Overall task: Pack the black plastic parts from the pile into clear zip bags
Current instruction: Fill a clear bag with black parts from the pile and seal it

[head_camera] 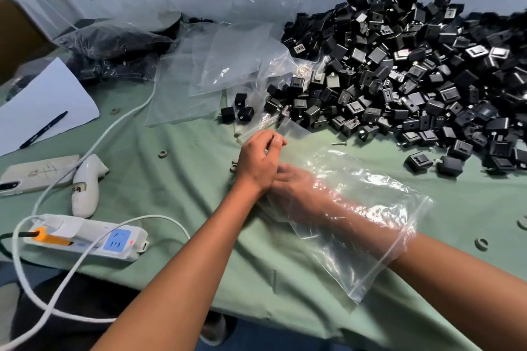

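A large pile of black plastic parts [413, 80] covers the right back of the green cloth. A clear zip bag [370, 208] lies over my right forearm, its zip mouth near my elbow. My right hand [296, 188] is deep inside the bag and shows through the plastic. Its fingers are hidden under my left hand. My left hand [261, 159] is at the bag's far end, with fingertips curled and pinching the plastic there. No part is in the bag.
Empty clear bags [228, 65] lie left of the pile, and filled bags [114, 45] sit at the back left. On the left are paper with a pen [42, 129], a phone [37, 174], a white handheld device [85, 185] and a power strip [85, 236] with cables. Small rings [481, 243] dot the cloth.
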A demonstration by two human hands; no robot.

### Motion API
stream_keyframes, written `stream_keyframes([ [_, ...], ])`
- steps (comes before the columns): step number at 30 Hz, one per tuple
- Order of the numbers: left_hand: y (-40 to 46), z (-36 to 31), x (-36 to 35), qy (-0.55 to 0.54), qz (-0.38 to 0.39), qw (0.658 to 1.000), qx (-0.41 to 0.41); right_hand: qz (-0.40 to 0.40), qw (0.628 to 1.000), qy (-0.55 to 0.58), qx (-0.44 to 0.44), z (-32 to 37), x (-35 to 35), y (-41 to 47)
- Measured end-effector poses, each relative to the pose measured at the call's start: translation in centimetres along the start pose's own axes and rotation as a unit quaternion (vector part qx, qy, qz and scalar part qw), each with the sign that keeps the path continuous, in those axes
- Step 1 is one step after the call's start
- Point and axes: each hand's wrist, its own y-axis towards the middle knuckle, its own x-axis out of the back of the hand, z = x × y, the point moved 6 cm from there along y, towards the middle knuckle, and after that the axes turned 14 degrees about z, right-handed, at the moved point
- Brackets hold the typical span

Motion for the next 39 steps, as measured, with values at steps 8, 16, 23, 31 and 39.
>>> stream_keyframes([
  [8, 0.1, 0.7, -1.2, 0.185, 0.076, 0.975, 0.094, -0.031, 0.991, 0.082, -0.099, -1.3, 4.0, -6.6],
  [16, -2.2, 0.3, -2.0, 0.291, 0.024, 0.940, 0.177, 0.056, 0.997, -0.021, -0.052, -4.3, 7.4, -9.9],
  [23, -4.1, -0.5, -1.9, 0.360, -0.012, 0.890, 0.281, -0.112, 0.961, 0.074, -0.241, -9.0, 10.8, -16.3],
  [31, -3.7, -3.1, -1.9, 0.344, -0.033, 0.883, 0.318, -0.051, 0.903, -0.147, -0.402, -11.7, 11.2, -18.1],
  [39, -1.4, -11.2, -11.1, 0.212, 0.118, 0.968, 0.064, -0.052, 0.905, -0.058, -0.417, -12.1, 10.9, -18.2],
])
